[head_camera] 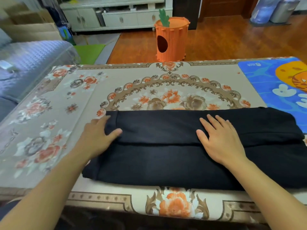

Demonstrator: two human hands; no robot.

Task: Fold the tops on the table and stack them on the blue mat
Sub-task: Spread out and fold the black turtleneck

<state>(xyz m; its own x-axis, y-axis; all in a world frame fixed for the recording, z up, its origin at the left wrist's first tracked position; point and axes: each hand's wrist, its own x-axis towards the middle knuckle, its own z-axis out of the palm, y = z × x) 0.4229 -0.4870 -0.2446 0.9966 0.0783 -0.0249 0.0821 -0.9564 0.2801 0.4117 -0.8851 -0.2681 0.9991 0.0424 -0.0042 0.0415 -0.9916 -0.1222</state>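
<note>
Both hands on black top (pixel 166 146) — left hand (pixel 98 136) gripping its edge, right hand (pixel 221 140) flat.

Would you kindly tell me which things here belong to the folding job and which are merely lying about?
Job: black top, blue mat, left hand gripping the top's edge, right hand flat on it.
Lying about: orange carrot bin, sofa, white cabinet.

The top (pixel 166 146) lies on the table (pixel 83 100), its right end overlapping the mat (pixel 265 83).
</note>
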